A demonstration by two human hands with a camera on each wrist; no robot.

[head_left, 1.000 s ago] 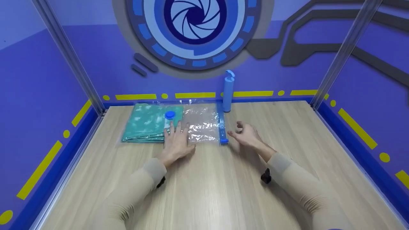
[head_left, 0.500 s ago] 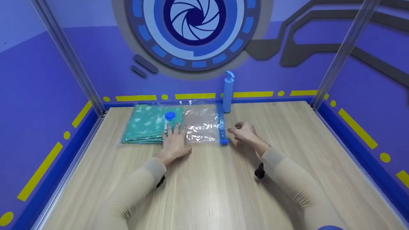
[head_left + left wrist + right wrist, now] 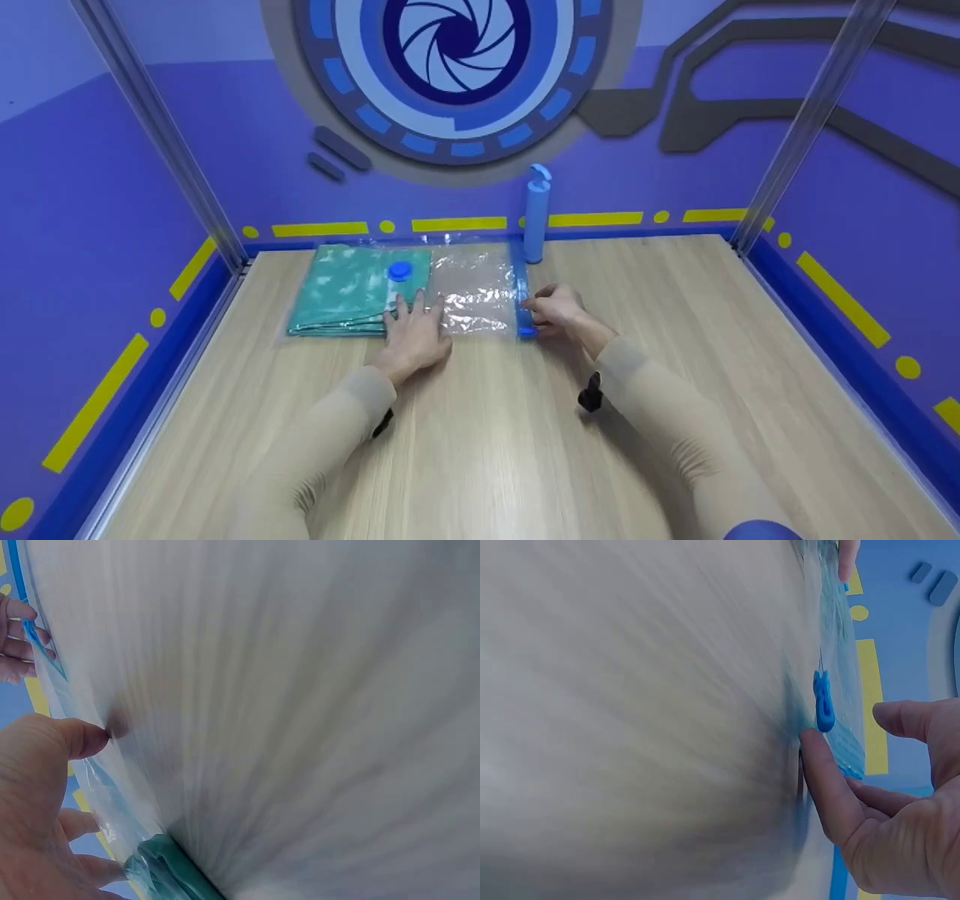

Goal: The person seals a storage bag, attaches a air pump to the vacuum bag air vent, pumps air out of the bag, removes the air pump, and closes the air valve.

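Observation:
A clear vacuum storage bag (image 3: 480, 292) lies flat on the table, with a folded green cloth (image 3: 341, 289) in its left part. On top sits a round blue valve cap (image 3: 400, 271). Along the bag's right end runs a blue zip strip (image 3: 520, 289), with a small blue slider (image 3: 824, 705) at its near corner. My left hand (image 3: 414, 339) rests with spread fingers over the bag's front edge, beside the cloth. At the zip strip is my right hand (image 3: 562, 309); in the right wrist view its thumb and index finger stand apart near the slider.
A blue hand pump (image 3: 535, 221) stands upright behind the zip end, near the back wall. Purple walls with metal corner posts (image 3: 810, 127) enclose the wooden table (image 3: 480, 450) at the back and on both sides.
My right hand has moved left to the zip strip, from a spot a little to its right. The left hand has shifted only slightly, and the bag lies where it was.

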